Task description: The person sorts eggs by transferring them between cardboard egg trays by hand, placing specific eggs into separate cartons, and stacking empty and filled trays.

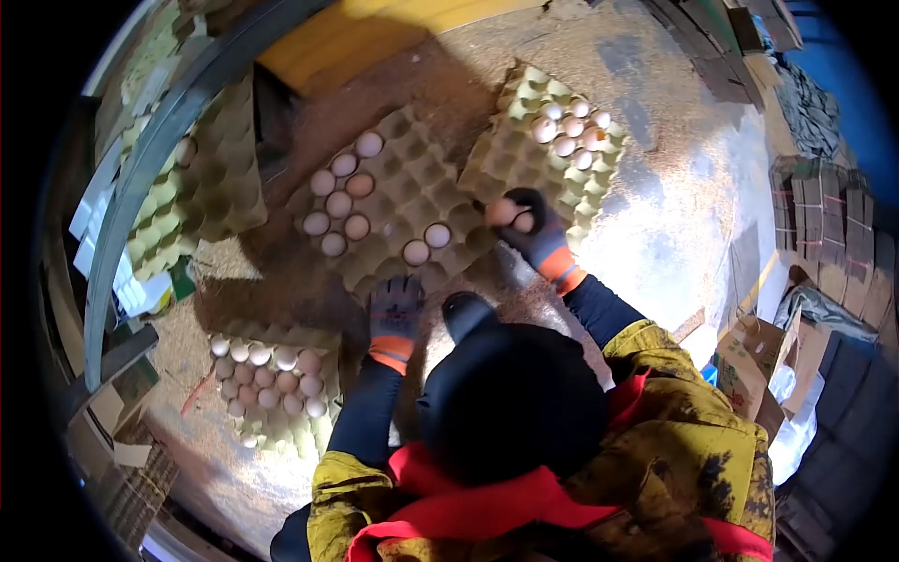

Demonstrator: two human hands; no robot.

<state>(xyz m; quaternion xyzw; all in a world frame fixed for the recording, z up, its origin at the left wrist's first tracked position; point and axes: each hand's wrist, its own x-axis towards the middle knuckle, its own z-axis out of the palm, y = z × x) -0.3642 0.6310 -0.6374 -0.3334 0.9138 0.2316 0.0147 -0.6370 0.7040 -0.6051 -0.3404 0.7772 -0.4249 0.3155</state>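
Observation:
My right hand point(540, 234), in a dark glove with an orange cuff, is closed around a couple of brown eggs point(507, 214) at the right edge of the middle egg tray point(412, 178). That tray bears several eggs on its left side and two near its lower edge. My left hand point(396, 314), gloved alike, rests by the tray's lower edge with its fingers pointing forward; nothing shows in it. Up and right of my right hand lies another tray point(524, 159) with several eggs point(564, 146).
At the lower left, a tray point(295, 436) holds several rows of eggs. A mostly bare tray point(220, 178) stands at the upper left behind a curved metal bar point(150, 178). Stacked cardboard point(819, 211) and an open carton point(749, 361) are on the right.

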